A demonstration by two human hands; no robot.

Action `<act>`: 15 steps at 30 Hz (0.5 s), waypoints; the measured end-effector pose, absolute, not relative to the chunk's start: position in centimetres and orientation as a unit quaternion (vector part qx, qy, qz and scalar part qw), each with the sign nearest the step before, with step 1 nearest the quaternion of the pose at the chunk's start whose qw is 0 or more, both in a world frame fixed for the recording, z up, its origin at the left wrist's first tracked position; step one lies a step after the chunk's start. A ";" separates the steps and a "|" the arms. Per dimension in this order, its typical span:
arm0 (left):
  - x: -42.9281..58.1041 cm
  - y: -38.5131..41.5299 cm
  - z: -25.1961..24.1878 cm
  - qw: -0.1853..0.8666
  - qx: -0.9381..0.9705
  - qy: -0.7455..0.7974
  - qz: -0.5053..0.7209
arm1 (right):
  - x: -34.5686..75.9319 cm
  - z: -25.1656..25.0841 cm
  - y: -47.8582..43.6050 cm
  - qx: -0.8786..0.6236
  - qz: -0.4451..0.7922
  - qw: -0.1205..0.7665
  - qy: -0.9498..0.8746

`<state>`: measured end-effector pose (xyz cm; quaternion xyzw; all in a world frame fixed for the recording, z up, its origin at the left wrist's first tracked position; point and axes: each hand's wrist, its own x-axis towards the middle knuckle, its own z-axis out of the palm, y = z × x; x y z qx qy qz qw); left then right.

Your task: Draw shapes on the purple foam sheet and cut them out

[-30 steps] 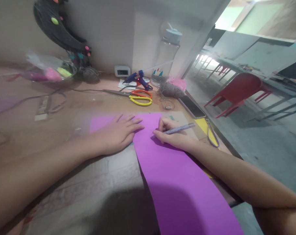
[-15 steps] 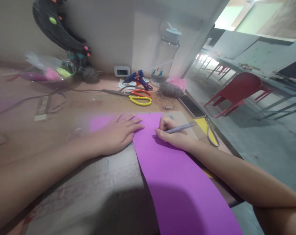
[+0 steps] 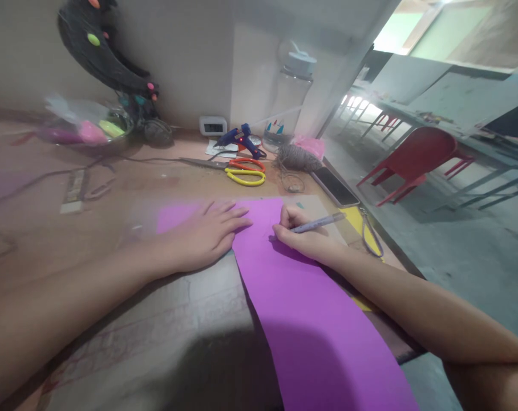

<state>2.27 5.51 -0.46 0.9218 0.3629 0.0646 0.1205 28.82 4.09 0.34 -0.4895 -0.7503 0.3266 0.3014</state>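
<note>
A long purple sheet [image 3: 310,319] lies across the wooden table [image 3: 113,188] and hangs over its near edge. My left hand [image 3: 203,234] rests flat on the sheet's far left part, fingers stretched out, pressing it down. My right hand [image 3: 304,237] is closed round a pale purple pen [image 3: 319,223], its tip touching the sheet just right of my left fingertips.
Behind the sheet lie orange and yellow scissors [image 3: 244,169], a blue glue gun [image 3: 239,138], a ball of grey twine [image 3: 295,156], a phone [image 3: 336,186] and a clear water bottle [image 3: 291,91]. A bowl of coloured items [image 3: 88,128] stands far left. A red chair [image 3: 417,157] is beyond the table's right edge.
My right hand with the pen has shifted slightly to the right along the sheet. My left hand has stayed where it was.
</note>
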 end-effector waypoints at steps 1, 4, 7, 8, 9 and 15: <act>2.2 5.5 -0.5 0.120 0.922 0.362 0.065 | 28.8 0.4 4.1 -0.497 0.319 0.303 -0.748; 2.1 5.5 -0.6 0.116 0.923 0.360 0.065 | 28.8 0.8 3.9 -0.524 0.307 0.310 -0.731; 2.1 5.5 -0.6 0.115 0.923 0.361 0.066 | 28.9 1.1 3.6 -0.542 0.311 0.321 -0.712; 2.1 5.5 -0.6 0.115 0.923 0.361 0.066 | 28.9 1.1 3.6 -0.541 0.323 0.323 -0.706; 2.2 5.5 -0.6 0.116 0.923 0.361 0.065 | 28.9 1.1 3.6 -0.536 0.338 0.324 -0.702; 2.3 5.5 -0.5 0.116 0.922 0.364 0.058 | 29.1 0.2 4.0 -0.484 0.370 0.305 -0.732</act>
